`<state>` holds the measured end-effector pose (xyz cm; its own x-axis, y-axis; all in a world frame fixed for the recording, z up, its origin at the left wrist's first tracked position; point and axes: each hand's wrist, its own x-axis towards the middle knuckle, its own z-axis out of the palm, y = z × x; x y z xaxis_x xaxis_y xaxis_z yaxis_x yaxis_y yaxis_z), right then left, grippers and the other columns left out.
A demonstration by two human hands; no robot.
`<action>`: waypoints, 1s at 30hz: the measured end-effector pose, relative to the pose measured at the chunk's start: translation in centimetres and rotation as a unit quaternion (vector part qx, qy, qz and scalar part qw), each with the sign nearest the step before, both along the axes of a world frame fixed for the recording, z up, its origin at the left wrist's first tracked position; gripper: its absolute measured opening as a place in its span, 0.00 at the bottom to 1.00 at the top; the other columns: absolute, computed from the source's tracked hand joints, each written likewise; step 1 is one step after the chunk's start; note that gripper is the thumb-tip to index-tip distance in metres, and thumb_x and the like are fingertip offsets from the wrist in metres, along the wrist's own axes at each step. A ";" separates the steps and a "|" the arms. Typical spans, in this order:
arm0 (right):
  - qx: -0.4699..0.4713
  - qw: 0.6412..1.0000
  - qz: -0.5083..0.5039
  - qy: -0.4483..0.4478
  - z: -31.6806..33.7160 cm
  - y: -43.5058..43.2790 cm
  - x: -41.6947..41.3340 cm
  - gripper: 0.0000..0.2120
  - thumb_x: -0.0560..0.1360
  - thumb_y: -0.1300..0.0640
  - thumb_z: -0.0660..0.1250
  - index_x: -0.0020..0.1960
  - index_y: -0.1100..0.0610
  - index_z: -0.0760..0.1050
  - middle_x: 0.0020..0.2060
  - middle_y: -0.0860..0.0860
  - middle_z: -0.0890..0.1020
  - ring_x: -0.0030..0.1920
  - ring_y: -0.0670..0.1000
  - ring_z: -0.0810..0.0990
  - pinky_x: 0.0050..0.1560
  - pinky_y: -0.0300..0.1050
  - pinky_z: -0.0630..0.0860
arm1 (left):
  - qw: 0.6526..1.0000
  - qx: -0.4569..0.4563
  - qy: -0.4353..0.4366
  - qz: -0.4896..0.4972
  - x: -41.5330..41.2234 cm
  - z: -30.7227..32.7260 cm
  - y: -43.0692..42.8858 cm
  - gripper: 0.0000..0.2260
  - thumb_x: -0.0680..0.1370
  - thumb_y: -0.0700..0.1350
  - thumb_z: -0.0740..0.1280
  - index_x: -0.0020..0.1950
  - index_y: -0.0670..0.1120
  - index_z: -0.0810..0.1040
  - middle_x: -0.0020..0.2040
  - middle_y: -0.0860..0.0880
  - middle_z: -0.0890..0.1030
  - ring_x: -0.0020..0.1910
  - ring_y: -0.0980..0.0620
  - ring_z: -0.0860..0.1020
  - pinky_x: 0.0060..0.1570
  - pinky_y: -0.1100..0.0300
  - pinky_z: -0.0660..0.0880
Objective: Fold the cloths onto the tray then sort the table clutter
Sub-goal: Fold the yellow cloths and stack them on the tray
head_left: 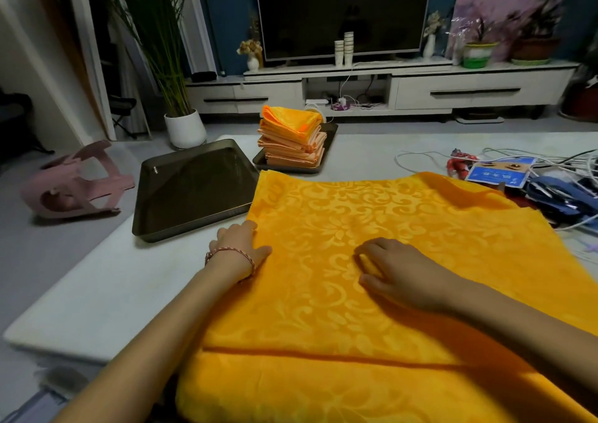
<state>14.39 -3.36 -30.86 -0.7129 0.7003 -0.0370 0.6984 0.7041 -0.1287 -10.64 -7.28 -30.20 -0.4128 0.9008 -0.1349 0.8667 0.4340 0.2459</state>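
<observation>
A large orange patterned cloth (372, 215) lies spread over the white table (106, 290), its near part hanging toward me. My left hand (239, 244) grips the cloth's left edge, fingers curled under it. My right hand (398, 270) rests on the middle of the cloth with fingers curled, pinching a small bunch of fabric. An empty dark tray (194, 189) sits to the left of the cloth. Behind it a second dark tray (330, 134) carries a stack of folded orange cloths (293, 137).
At the table's right end lie white cables (420, 160), a blue card packet (500, 173), a red item (458, 163) and blue objects (563, 196). A pink stool (74, 183) lies overturned on the floor at left. A potted plant (184, 128) and TV cabinet (356, 89) stand beyond.
</observation>
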 end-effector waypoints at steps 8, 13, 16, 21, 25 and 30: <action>-0.012 0.991 -0.135 -0.001 0.4 6.5 2.9 0.25 0.81 0.51 0.56 0.75 0.55 0.54 0.74 0.54 0.61 0.72 0.55 0.62 0.68 0.49 0.63 | 0.979 0.142 -0.141 0.036 -0.3 -0.1 1.3 0.31 0.75 0.43 0.69 0.74 0.47 0.58 0.65 0.44 0.72 0.63 0.44 0.71 0.61 0.50 0.71; 0.014 0.986 -0.160 0.052 0.7 8.7 2.6 0.19 0.79 0.55 0.61 0.69 0.56 0.66 0.62 0.57 0.74 0.61 0.56 0.73 0.58 0.51 0.71 | 0.942 0.184 -0.263 0.096 -1.7 0.1 2.4 0.25 0.75 0.40 0.69 0.70 0.45 0.65 0.59 0.42 0.77 0.54 0.45 0.76 0.49 0.54 0.75; 0.022 0.986 -0.147 0.074 1.1 9.5 2.3 0.14 0.76 0.54 0.65 0.60 0.57 0.74 0.51 0.55 0.77 0.49 0.54 0.75 0.49 0.48 0.72 | 0.944 0.185 -0.259 0.088 -2.2 -0.2 2.9 0.19 0.74 0.40 0.69 0.65 0.44 0.71 0.48 0.44 0.78 0.45 0.51 0.75 0.44 0.59 0.73; 0.011 0.986 -0.132 0.104 1.3 10.5 1.6 0.08 0.76 0.58 0.66 0.51 0.61 0.79 0.48 0.57 0.81 0.46 0.55 0.77 0.48 0.51 0.75 | 0.976 0.132 -0.169 0.042 -2.6 -0.6 4.0 0.08 0.78 0.46 0.64 0.49 0.41 0.76 0.37 0.46 0.69 0.34 0.53 0.66 0.33 0.63 0.65; -0.019 0.983 -0.156 0.091 1.1 10.9 1.8 0.07 0.77 0.57 0.65 0.51 0.59 0.78 0.50 0.56 0.81 0.49 0.56 0.78 0.49 0.51 0.75 | 0.981 0.100 -0.163 0.038 -3.0 -0.6 4.6 0.10 0.78 0.49 0.64 0.43 0.43 0.72 0.34 0.47 0.66 0.32 0.53 0.65 0.31 0.63 0.63; -0.065 0.980 -0.175 0.068 1.2 11.7 2.0 0.08 0.78 0.58 0.63 0.53 0.59 0.77 0.50 0.56 0.78 0.49 0.55 0.76 0.48 0.47 0.72 | 0.979 0.080 -0.181 0.040 -3.2 -0.6 5.3 0.13 0.78 0.50 0.65 0.36 0.46 0.69 0.33 0.48 0.66 0.31 0.53 0.65 0.32 0.63 0.64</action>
